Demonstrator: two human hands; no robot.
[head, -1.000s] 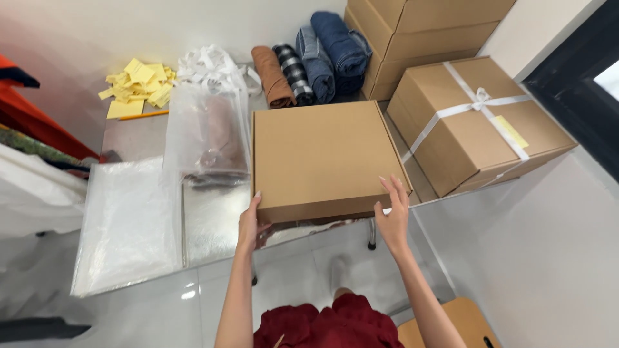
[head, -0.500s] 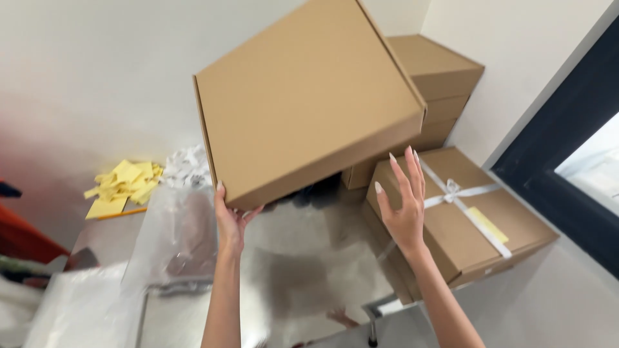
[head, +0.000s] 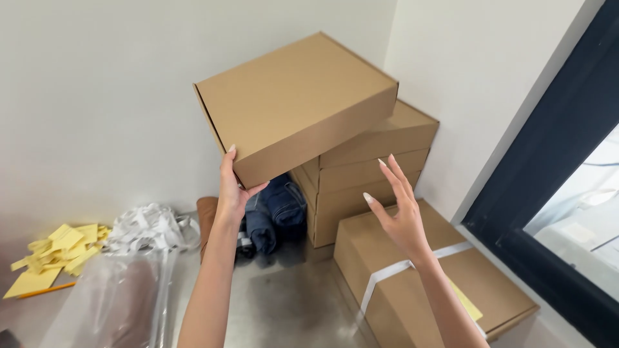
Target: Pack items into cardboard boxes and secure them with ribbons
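head view: left hand (head: 232, 187) pinches the flat cardboard box (head: 293, 103) at its near corner; right hand (head: 400, 216) spread empty. i'd steady the right edge above the box stack (head: 371, 171).

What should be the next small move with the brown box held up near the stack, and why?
Probably bring the right hand onto the near edge of the lifted cardboard box to steady it. Only the left hand grips it, at one lower corner, and the box is tilted, its far end over the stack of cardboard boxes in the corner. The right hand is open and apart from it.
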